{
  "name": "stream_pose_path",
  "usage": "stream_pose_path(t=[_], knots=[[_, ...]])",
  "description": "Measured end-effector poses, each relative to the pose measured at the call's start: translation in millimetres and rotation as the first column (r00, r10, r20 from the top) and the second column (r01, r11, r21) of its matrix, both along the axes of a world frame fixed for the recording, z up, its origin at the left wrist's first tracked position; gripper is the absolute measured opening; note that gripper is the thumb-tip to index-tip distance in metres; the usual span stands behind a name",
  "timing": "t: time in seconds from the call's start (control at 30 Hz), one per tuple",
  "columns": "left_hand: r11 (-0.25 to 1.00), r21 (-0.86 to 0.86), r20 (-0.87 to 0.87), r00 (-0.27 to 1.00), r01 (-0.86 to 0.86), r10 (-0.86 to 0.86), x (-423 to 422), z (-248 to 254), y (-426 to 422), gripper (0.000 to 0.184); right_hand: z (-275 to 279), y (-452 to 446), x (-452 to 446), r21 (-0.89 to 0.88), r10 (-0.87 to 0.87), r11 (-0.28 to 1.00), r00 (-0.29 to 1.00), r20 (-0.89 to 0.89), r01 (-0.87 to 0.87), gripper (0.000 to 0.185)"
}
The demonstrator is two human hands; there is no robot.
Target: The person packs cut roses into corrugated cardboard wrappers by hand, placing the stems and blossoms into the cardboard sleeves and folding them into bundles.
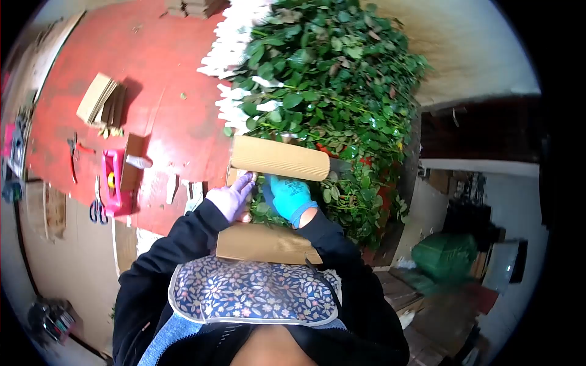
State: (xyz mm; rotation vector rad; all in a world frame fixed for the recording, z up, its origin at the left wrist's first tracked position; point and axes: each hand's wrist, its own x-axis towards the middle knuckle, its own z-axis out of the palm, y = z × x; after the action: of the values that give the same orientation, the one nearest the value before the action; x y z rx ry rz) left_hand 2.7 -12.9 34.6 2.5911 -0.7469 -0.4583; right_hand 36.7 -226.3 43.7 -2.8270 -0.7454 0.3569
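My purple-gloved left hand (pixel 227 201) is pressing in by the corrugated cardboard wrap (pixel 281 158); my teal-gloved right hand (pixel 290 196) is reaching between its raised flaps. I cannot tell what either is gripping. The wrap is lying in front of me, probably light and stiff, bending along its ribs, best held by its edges. Tender-looking rose foliage (pixel 342 73) is crowding the right; the red tabletop (pixel 174 116) is giving room leftward, up to the pink tape dispenser (pixel 119 204).

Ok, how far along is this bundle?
Looks done: the cardboard wrap is spread open, with leafy stems between its sides. In hand: the left hand and right hand are in there too. Probably left: closing the wrap, then the big leafy pile beyond it.
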Motion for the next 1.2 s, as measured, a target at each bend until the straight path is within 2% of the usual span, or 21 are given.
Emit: stream_pose_path(t=[0.07, 0.13, 0.23, 0.27, 0.33, 0.4, 0.47, 0.5, 0.53, 0.57, 0.67, 0.77, 0.83, 0.87, 0.93, 0.97, 1.0, 1.07, 1.1, 1.13, 1.2], knots=[[1.0, -0.014, -0.005, 1.0, 0.003, -0.003, -2.7, -26.6, 0.6, 0.084, 36.9, -10.9, -4.1, -0.011, 0.142, 0.989, 0.976, -0.166, -0.146, 0.036], [0.997, -0.074, -0.058, 0.998, 0.0, -0.004, 1.2, -25.2, 2.2, 0.086, 91.6, -16.8, -4.0, 0.317, 0.206, 0.93, 0.978, -0.034, -0.185, 0.036], [0.993, -0.114, -0.137, 0.991, -0.013, -0.003, 7.7, -18.2, 3.5, 0.085, 141.9, -37.5, 15.7, 0.486, -0.105, 0.873, 0.991, 0.078, 0.054, 0.034], [0.995, -0.097, -0.048, 0.999, -0.009, 0.004, 7.4, -15.7, 0.9, 0.065, 148.6, -45.4, 28.0, 0.52, -0.258, 0.839, 0.958, 0.126, 0.158, 0.034], [0.997, -0.083, -0.038, 0.999, -0.01, 0.007, 9.7, -15.7, -0.1, 0.061, 115.8, -79.4, 51.6, 0.473, -0.39, 0.84, 0.902, 0.186, 0.266, 0.035], [0.999, -0.054, -0.128, 0.992, 0.009, -0.015, 15.0, -17.5, 0.4, 0.074, 66.8, -108.0, 71.0, 0.49, -0.32, 0.82, 0.947, -0.039, 0.297, 0.036], [0.999, -0.04, -0.164, 0.986, 0.005, -0.012, 17.0, -21.1, 1.8, 0.073, 40.8, -111.1, 83.1, 0.256, -0.28, 0.906, 0.932, -0.231, 0.336, 0.04], [0.999, -0.031, -0.158, 0.987, 0.022, -0.027, 18.2, -21.8, 2.1, 0.073, 27.6, -108.3, 85.5, 0.467, -0.222, 0.772, 0.871, -0.438, 0.431, 0.04], [0.999, -0.032, -0.171, 0.985, 0.015, -0.02, 18.3, -22.7, 2.3, 0.074, -9.3, -113.6, 89.3, 0.711, -0.073, 0.613, 0.92, -0.384, 0.345, 0.041], [0.999, -0.035, -0.18, 0.984, 0.007, -0.013, 19.1, -27.1, 1.8, 0.076, -6.2, -112.3, 86.1, 0.716, -0.084, 0.604, 0.922, -0.379, 0.349, 0.041], [0.993, -0.114, -0.114, 0.992, 0.034, -0.047, 19.4, -41.6, 6.6, 0.082, 12.0, -101.0, 80.1, 0.947, 0.009, 0.068, 0.949, -0.314, 0.313, 0.058], [0.999, -0.029, -0.119, 0.992, 0.04, -0.043, 19.5, -34.6, 5.5, 0.086, 62.3, -92.0, 48.9, 0.97, 0.195, -0.146, 0.967, -0.163, 0.193, 0.074], [0.999, -0.052, -0.068, 0.998, 0.007, -0.01, 17.1, -44.8, 7.9, 0.078, 56.8, -92.6, 25.8, 0.821, 0.302, -0.387, 0.899, -0.317, 0.42, 0.079], [0.996, -0.091, -0.045, 0.999, -0.026, 0.022, 15.0, -36.9, 5.7, 0.053, 44.0, -97.4, 15.9, 0.571, 0.411, -0.539, 0.785, -0.464, 0.619, 0.081], [0.988, -0.144, -0.047, 0.998, -0.055, 0.049, 13.9, -35.3, 6.3, 0.051, 22.3, -102.2, 9.5, 0.286, 0.594, -0.525, 0.586, -0.552, 0.802, 0.076], [0.985, -0.16, -0.054, 0.997, -0.067, 0.059, 13.4, -34.8, 7.5, 0.05, 35.0, -106.1, 13.9, 0.62, 0.66, -0.155, 0.548, -0.515, 0.769, 0.065], [0.981, -0.181, -0.071, 0.995, -0.075, 0.063, 11.9, -36.8, 8.8, 0.049, 52.8, -107.5, 18.9, 0.888, 0.72, 0.151, 0.568, -0.399, 0.434, 0.054], [0.974, -0.207, -0.086, 0.994, -0.09, 0.073, 11.2, -41.8, 11.9, 0.048, 73.3, -85.7, 24.4, 0.633, 0.43, 0.39, 0.476, -0.767, 0.668, 0.047], [0.97, -0.222, -0.094, 0.992, -0.098, 0.079, 10.3, -43.7, 12.9, 0.047, 65.6, -69.8, 23.6, 0.739, 0.431, 0.326, 0.603, -0.671, 0.589, 0.037], [0.966, -0.238, -0.102, 0.991, -0.104, 0.081, 9.6, -46.5, 13.7, 0.046, 58.9, -54.5, 29.4, 0.859, 0.31, 0.479, 0.881, -0.358, 0.18, 0.034], [0.955, -0.271, -0.117, 0.989, -0.121, 0.092, 8.2, -51.8, 15.2, 0.045, 76.6, -38.7, 37.2, 0.722, 0.314, 0.682, 0.939, -0.144, -0.117, 0.033]])
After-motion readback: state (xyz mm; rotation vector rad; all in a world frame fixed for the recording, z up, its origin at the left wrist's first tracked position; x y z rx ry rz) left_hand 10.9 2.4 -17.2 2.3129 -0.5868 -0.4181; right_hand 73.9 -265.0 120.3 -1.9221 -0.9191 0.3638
